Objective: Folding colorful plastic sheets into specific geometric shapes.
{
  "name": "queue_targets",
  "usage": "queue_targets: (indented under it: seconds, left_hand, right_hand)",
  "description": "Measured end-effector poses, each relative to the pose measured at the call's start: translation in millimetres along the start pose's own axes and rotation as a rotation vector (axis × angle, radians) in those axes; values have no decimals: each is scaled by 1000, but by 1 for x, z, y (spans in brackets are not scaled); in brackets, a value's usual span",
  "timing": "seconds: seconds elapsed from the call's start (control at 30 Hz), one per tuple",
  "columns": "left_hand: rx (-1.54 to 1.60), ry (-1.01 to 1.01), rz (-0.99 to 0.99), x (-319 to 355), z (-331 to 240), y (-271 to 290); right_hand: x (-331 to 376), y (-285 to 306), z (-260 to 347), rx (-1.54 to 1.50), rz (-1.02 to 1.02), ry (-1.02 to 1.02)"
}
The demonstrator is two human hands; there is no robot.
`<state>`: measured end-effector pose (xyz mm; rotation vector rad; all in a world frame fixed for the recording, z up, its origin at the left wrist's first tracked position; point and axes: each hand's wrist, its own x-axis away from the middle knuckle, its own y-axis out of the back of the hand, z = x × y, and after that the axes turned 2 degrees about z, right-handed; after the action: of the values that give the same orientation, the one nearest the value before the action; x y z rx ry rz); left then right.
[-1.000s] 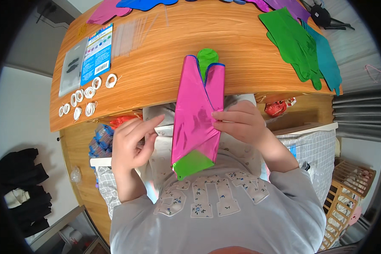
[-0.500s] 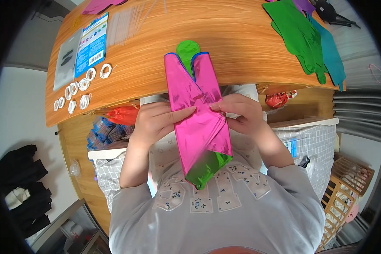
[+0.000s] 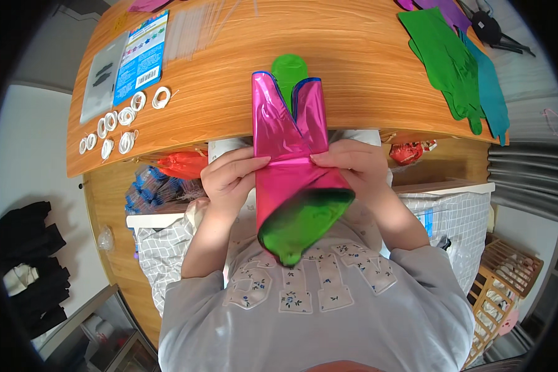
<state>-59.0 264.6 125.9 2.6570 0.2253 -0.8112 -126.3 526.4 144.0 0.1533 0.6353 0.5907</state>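
Observation:
A folded, flat foil balloon (image 3: 291, 133), shiny pink with green showing, spans the gap between the table's front edge and my lap. My left hand (image 3: 234, 177) pinches its left edge, thumb and fingers closed. On the other side my right hand (image 3: 358, 164) grips the right edge the same way. A straight crease runs across the foil between them. The far end is split in a V with blue edges, and a round green tab lies on the table there. Toward my chest the near end flares, showing green.
White ribbon coils (image 3: 127, 116) lie at the table's left, near a blue printed card (image 3: 144, 59), a clear bag (image 3: 102, 80) and clear straws (image 3: 195, 28). Green foil (image 3: 437, 62) and teal foil (image 3: 487, 87) rest at the right. Below are an open drawer and a red bag (image 3: 185, 164).
The wrinkled middle of the foil is now pulled into a straight crease, and both hands have moved slightly apart. The near end has spread wider, with more green showing.

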Motion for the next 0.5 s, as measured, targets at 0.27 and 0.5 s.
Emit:
queue_targets:
  seconds: [0.27,0.5]
  left_hand:
    - [-29,-100,7,1,6,1]
    - [492,269,-283,19,-8,-28]
  right_hand:
    - [-4,-2,10,-66,29,-460]
    - [-9,-20,18,-552,-205,-666]
